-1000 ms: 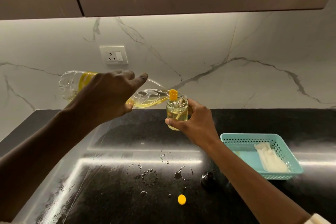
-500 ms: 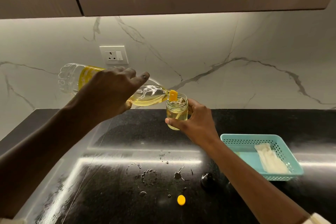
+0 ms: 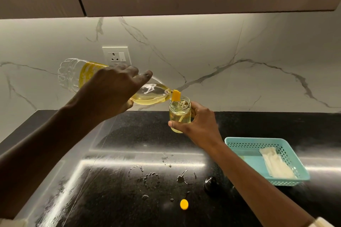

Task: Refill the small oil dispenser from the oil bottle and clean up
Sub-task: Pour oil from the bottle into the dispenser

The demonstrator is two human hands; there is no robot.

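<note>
Half-full dispenser (image 3: pixel 180 114) under tilted oil bottle (image 3: pixel 153 94)

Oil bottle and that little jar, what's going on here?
A person is refilling by hand. The left hand tips the oil bottle nearly flat, its yellow neck at the mouth of the small glass jar, which the right hand holds up above the black counter. The jar looks well filled. Oil drops, a yellow cap and a dark lid lie on the counter, beside a teal basket holding a cloth.

Bottle (image 3: pixel 153 94) neck over jar (image 3: pixel 180 114) mouth
</note>
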